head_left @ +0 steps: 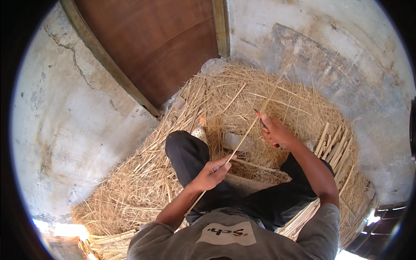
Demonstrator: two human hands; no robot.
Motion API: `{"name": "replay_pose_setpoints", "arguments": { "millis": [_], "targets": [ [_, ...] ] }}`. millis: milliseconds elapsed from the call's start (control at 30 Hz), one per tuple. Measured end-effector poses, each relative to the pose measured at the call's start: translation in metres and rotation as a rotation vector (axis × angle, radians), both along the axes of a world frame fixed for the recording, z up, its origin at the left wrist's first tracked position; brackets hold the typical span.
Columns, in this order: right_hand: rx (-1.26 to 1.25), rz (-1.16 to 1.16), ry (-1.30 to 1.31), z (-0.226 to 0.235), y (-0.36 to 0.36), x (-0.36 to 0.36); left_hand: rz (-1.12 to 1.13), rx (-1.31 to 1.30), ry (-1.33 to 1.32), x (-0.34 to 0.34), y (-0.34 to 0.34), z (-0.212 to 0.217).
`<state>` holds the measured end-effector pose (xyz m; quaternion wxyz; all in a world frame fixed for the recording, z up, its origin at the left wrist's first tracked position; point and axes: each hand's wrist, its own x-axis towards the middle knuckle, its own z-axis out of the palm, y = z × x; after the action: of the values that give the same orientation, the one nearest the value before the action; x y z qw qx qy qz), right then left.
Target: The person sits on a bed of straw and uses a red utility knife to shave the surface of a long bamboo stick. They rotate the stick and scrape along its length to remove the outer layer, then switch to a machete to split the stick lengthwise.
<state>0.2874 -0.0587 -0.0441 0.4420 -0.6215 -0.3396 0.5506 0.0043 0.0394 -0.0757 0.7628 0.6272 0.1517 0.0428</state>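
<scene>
My left hand [212,174] is closed around a long, thin bamboo strip [242,139], in front of my left thigh. From there the strip slants up and to the right; its lower end runs back past my left forearm. My right hand [276,132] is wrapped around a small dark-handled knife [262,124], mostly hidden by the fingers. Its dark tip meets the strip beside a small red patch. Beyond the knife, the strip's far end looks frayed and blurred near the wall.
Straw-like shavings [143,190] are heaped around my crossed legs. Several split bamboo pieces [334,145] lie by my right knee. A pale block [236,142] sits between my legs. A brown door [151,39] and stained walls [73,117] enclose the corner.
</scene>
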Motion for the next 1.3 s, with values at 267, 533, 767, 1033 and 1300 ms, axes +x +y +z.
{"name": "replay_pose_setpoints", "arguments": {
  "millis": [267,533,767,1033,1300],
  "targets": [
    [-0.206,0.288,-0.503,0.001,-0.03,-0.021,0.035,0.111,-0.038,0.023,0.006,-0.007],
    [0.13,-0.662,-0.864,0.04,-0.163,-0.054,-0.109,-0.106,0.017,0.06,0.026,0.018],
    [-0.496,-1.413,-0.777,-0.16,-0.337,-0.041,-0.113,0.073,0.045,0.091,0.02,0.013],
    [-0.529,-1.144,-0.367,-0.367,-0.346,-0.148,-0.006,0.45,0.018,0.098,0.024,0.026],
    [-0.88,-1.121,-0.731,-0.342,-0.359,-0.137,-0.19,0.211,-0.084,0.095,0.046,0.046]
  ]
}}
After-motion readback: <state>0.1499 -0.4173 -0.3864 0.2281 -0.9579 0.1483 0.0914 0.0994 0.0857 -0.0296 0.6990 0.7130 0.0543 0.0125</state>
